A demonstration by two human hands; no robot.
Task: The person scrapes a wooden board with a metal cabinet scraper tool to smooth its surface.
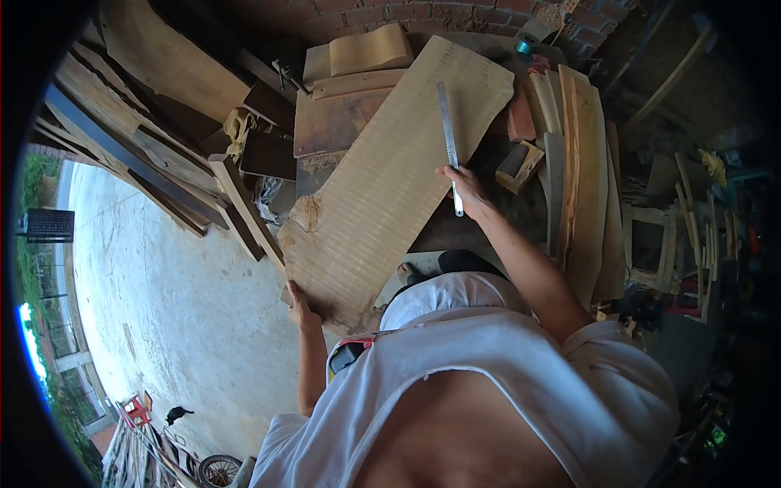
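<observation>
A long, wide rough-sawn board [382, 179] lies slanted across a cluttered bench, its near end close to my body. My left hand [301, 307] grips the board's near left corner, with part of the fingers hidden. In my right hand [466, 189] is a thin metal ruler [447, 130], held near its lower end. The ruler's far part lies over the board's right side, and my right hand is just beside the board's right edge.
Planks [154, 154] are piled at the left. Curved boards [579, 179] stand at the right, near a small wood block [519, 167]. A teal tape roll [527, 43] sits at the back by the brick wall. A black cat [177, 415] is on the concrete floor [179, 301].
</observation>
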